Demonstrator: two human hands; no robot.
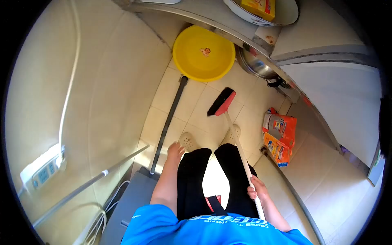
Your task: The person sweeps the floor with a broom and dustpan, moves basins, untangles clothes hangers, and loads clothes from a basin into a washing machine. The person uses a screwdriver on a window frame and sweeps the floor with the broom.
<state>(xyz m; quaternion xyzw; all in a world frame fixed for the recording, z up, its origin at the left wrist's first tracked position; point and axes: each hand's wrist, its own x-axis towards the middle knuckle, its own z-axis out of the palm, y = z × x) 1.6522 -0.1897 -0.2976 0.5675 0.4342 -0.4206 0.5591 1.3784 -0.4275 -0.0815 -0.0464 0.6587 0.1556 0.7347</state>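
My right hand (258, 188) is wrapped round the pale handle of a broom (241, 153). The broom's red head with black bristles (221, 101) rests on the tiled floor ahead of my feet. Beside my left knee hangs my left hand (175, 151), loosely open, with nothing visible in it. A black pole (169, 122) leans just beyond that hand, running from a grey box-like thing (134, 204) toward a yellow basin (185, 61).
A metal pot (257, 63) sits under the counter (196, 14). Orange detergent bags (281, 134) stand by the right wall. At left are a metal rod (87, 183), a power strip (45, 169) and cables. An enamel basin (286, 16) rests on the counter.
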